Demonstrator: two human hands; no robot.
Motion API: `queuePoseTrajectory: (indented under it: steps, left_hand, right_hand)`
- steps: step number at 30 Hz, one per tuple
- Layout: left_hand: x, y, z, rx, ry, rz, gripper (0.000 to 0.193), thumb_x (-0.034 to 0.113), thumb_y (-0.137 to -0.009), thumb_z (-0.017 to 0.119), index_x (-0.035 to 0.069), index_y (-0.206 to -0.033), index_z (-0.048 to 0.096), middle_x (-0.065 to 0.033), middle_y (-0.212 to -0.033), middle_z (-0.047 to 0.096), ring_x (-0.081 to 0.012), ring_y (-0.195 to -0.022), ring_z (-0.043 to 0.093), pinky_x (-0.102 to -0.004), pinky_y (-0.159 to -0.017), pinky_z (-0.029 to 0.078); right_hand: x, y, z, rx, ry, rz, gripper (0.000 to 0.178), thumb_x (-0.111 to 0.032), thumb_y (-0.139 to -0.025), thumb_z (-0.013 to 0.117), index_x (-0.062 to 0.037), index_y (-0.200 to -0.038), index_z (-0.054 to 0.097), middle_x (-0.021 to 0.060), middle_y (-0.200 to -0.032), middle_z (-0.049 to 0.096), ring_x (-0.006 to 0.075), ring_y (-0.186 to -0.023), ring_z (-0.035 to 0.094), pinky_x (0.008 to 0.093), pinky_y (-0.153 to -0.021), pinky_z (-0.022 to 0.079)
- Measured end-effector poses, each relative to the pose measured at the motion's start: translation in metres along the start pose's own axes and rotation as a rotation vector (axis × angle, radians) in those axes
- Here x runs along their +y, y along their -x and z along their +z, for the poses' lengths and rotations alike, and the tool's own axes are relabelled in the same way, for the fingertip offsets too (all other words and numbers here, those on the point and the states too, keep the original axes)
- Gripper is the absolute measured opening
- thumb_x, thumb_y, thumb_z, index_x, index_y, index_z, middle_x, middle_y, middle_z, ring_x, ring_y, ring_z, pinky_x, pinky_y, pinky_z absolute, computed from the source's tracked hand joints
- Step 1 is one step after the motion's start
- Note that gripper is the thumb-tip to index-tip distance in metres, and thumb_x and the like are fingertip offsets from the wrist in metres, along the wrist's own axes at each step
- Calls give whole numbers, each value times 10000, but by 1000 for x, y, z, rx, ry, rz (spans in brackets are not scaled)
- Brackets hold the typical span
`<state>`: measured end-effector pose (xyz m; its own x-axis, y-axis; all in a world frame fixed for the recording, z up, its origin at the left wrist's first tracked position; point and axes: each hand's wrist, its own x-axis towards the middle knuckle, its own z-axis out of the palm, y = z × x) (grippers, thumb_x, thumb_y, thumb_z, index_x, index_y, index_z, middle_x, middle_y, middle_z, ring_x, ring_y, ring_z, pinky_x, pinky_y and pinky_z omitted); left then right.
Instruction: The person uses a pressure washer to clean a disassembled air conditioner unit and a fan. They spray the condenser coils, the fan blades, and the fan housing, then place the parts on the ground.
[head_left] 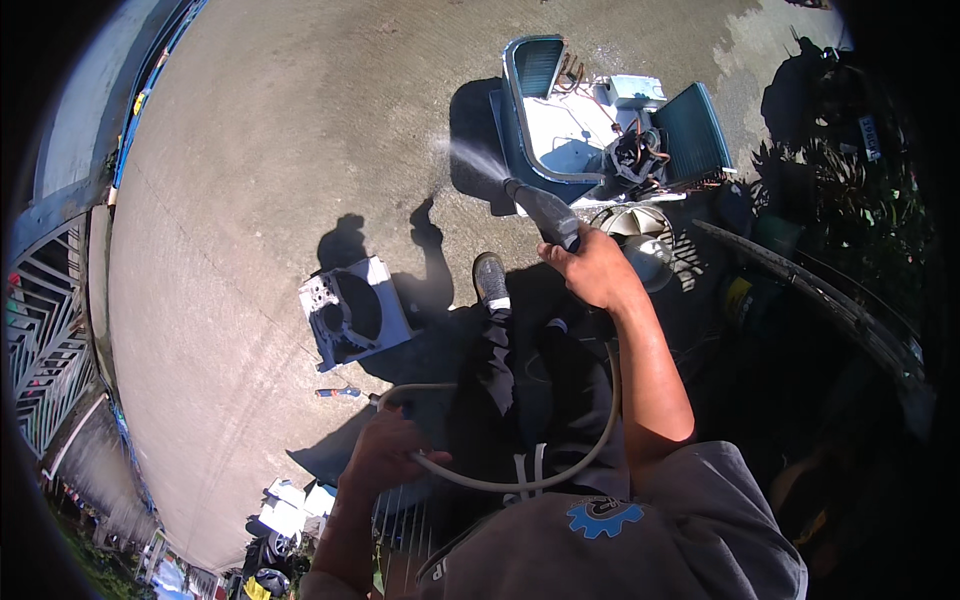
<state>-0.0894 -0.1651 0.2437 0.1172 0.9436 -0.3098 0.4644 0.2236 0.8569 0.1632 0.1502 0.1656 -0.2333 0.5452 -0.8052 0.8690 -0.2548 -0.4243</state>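
Note:
My right hand (592, 268) is wrapped around a black spray gun (543, 207), which throws a white fan of water toward the upper left. Just beyond the gun stands an opened air conditioner (565, 140), with finned coils, copper pipes and a white base. A pale hose (575, 470) loops in front of my body between the two hands. Closed around that hose is my left hand (388, 452), low and to the left. Some of its fingers are in shadow. The spray passes the unit's left corner, over its shadow on the ground.
A fan shroud panel (383, 300) lies on the concrete (230, 230) left of my feet. Near it is a blue-and-orange handled tool (338, 392). A round fan (640, 222) sits beside the unit. Plants (860, 200) and a long curved strip (800, 275) are at right, a metal gate (48, 340) at left.

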Motion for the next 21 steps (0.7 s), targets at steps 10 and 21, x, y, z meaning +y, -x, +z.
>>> queuePoseTrajectory:
  steps: [10,21]
  left_hand:
    - [15,-118,101,-265,133,-118,326,297,-841,907,86,-1056,784,-98,-858,700,-310,-903,694,-433,-806,557]
    - [-16,-121,121,-282,47,-608,446,415,-965,801,23,-778,702,-153,-735,652,-358,-728,680,-460,-666,512]
  right_hand:
    - [42,-89,-236,-199,-14,24,288,-302,-979,768,-17,-984,728,43,-730,634,165,-579,637,358,-515,507]
    - [68,-207,-221,-469,-284,53,253,-257,-1029,742,-11,-973,754,71,-690,652,186,-575,668,350,-506,538]
